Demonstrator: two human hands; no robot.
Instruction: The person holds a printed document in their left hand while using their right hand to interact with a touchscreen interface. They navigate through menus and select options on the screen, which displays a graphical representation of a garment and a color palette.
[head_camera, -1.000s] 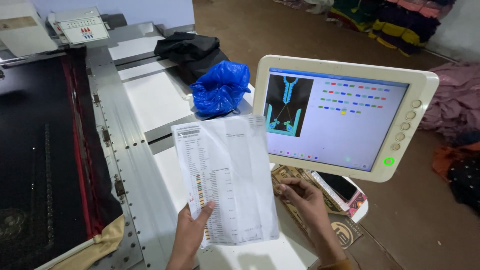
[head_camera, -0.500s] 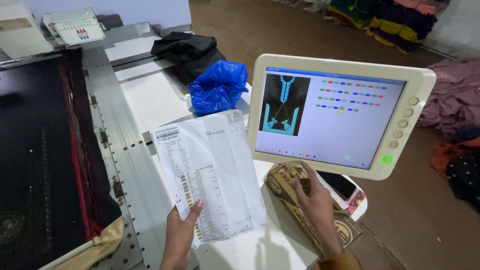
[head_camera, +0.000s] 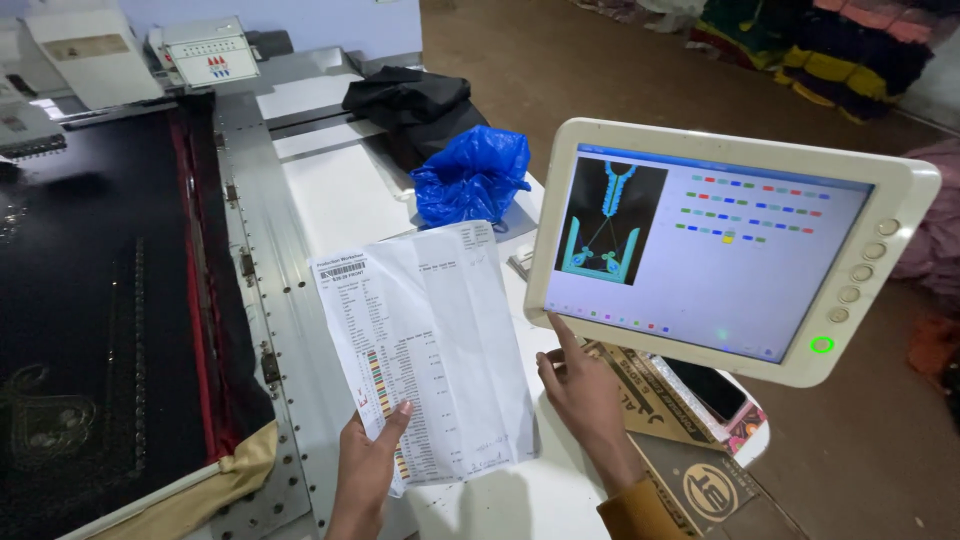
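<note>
The left hand (head_camera: 368, 465) pinches the lower edge of a printed paper sheet (head_camera: 425, 350), thumb pressed on its face and the other fingers hidden behind it; the sheet is held up, slightly creased, just left of the monitor (head_camera: 725, 245) and above the white table top (head_camera: 335, 195). The right hand (head_camera: 585, 390) holds nothing: its index finger is extended upward and touches the lower left edge of the monitor, the remaining fingers loosely curled. The monitor is a white-framed touch screen showing a light-blue garment outline on a black panel and rows of small coloured marks, with round buttons and a lit green ring down its right side. Below the monitor lie a cardboard box (head_camera: 690, 470) and a dark phone (head_camera: 708, 388) on a patterned surface. Behind the monitor's left side sits a crumpled blue plastic bag (head_camera: 470, 178), with a folded black cloth (head_camera: 410, 105) beyond it. Well left of the monitor, dark embroidered fabric (head_camera: 90, 300) is stretched in a metal machine frame (head_camera: 265, 280).
</note>
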